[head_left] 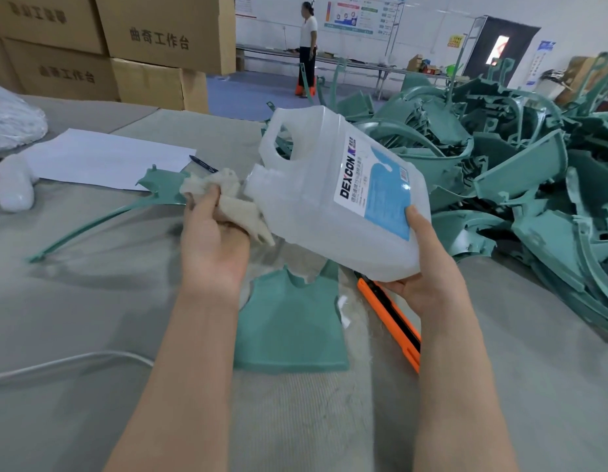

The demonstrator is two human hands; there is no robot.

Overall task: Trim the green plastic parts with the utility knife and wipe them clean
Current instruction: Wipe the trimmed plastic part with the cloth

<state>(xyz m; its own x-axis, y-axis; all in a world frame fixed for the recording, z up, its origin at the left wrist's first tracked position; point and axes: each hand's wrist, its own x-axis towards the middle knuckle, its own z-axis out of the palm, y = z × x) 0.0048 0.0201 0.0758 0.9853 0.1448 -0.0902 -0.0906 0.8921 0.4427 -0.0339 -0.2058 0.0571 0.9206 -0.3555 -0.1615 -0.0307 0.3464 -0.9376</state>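
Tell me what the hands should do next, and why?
Probably tip the jug a little further with the right hand, so liquid wets the cloth the left hand grips: the jug's open neck points right at that cloth.

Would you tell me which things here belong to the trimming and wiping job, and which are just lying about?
In use: cloth, cleaner jug, green part, utility knife, pile of green parts.
Lying about: paper sheet, pen, cardboard boxes, white cable.
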